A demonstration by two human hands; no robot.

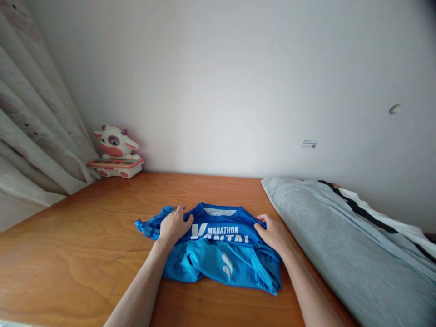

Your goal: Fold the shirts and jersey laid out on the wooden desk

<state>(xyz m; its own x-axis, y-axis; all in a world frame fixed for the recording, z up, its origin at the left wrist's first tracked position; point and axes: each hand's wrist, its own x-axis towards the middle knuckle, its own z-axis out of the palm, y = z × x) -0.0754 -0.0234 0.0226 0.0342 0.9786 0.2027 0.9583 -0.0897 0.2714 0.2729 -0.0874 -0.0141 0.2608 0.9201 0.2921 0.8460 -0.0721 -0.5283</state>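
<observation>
Wooden desk: marathon jersey, seemingly mid-straightening; flanking its collar, right fingers pinch fabric, left fingers' hold unclear; even tension probably needed next.

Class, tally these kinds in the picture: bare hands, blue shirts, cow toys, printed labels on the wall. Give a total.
Bare hands: 2, left hand and right hand
Blue shirt: 1
Cow toy: 1
Printed label on the wall: 1
Total: 5

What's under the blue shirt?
The shirt is lying on a wooden table, and you can see the table around its edges. The part right beneath the shirt is covered, so I can't tell whether anything else is hiding there.
</observation>
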